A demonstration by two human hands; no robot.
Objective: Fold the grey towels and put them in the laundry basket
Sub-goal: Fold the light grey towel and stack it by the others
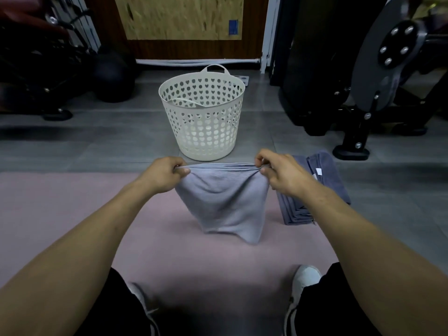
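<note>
Towel (pixel 221 202) of soft grey cloth, with a fine ribbed weave, hangs in the air between the two hands of the person. The left hand (pixel 164 174) pinches one top corner with thumb and curled fingers, and the right hand (pixel 278 173) pinches the other top corner in the same way, so the upper edge is stretched in a nearly straight line with small gathers near the right hand. Below this edge the cloth falls loose and narrows, and its lowest part is close above the pink mat (pixel 72 214), which looks smooth and matte.

One laundry basket (pixel 202 117) stands upright on the grey floor (pixel 97 141), just beyond the held towel. It is round, of white plastic, wider at the rim than at the base, and its wall is pierced with many heart-shaped holes. I count two loop handles: one stands up at the far rim, the other is folded down inside.

One stack of folded towels (pixel 312 190), darker grey and plush, lies to the right of the held one, partly on the mat and partly on the floor; a small white label shows on the top piece. How many towels are in it, I cannot tell.
</note>
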